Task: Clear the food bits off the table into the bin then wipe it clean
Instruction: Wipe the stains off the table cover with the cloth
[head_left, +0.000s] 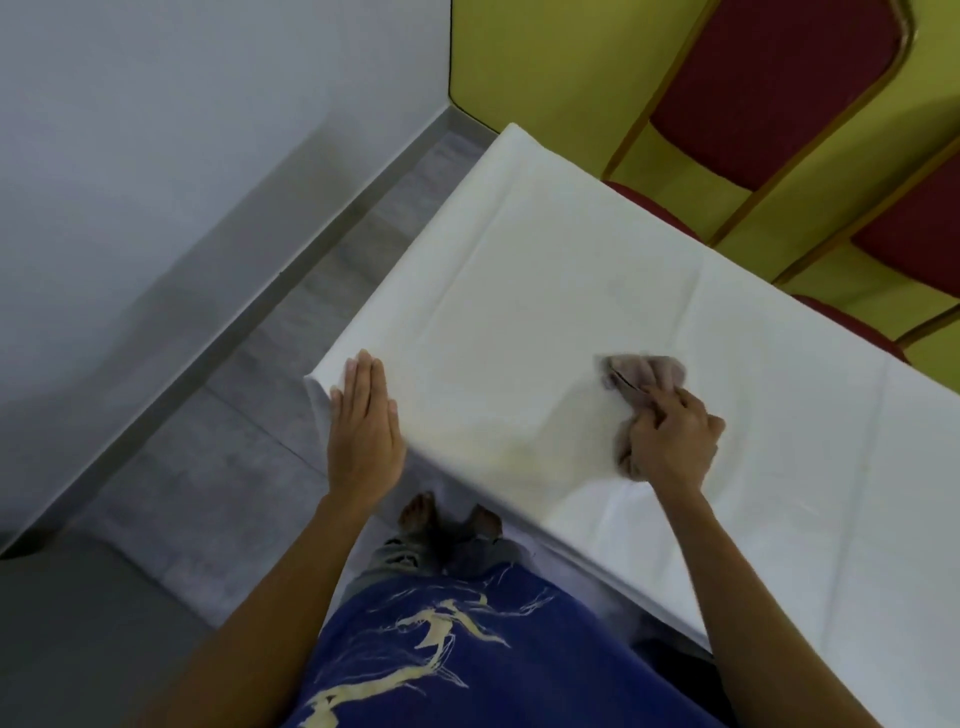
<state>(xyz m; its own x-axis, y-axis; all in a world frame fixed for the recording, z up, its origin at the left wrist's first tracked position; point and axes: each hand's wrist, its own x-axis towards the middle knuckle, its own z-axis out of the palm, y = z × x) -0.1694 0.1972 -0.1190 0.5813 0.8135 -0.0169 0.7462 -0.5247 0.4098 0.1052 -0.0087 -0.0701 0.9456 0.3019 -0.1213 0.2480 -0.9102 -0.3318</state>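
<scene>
My right hand (670, 441) bunches the soft, light grey-brown wiping rag (644, 376), left hand (363, 421) flat on the slippery white-clothed table (519, 291).

One table (519, 270), one rag (647, 374), two hands (363, 421) (670, 441), two bare feet (418, 514) (485, 519), seemingly two chairs (774, 88) (914, 228)

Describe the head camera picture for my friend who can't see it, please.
A person's right hand grips a crumpled brownish cloth on a table draped in white, while the left hand lies flat near the table's corner. Red chairs stand on the far side, against a yellow wall.
</scene>
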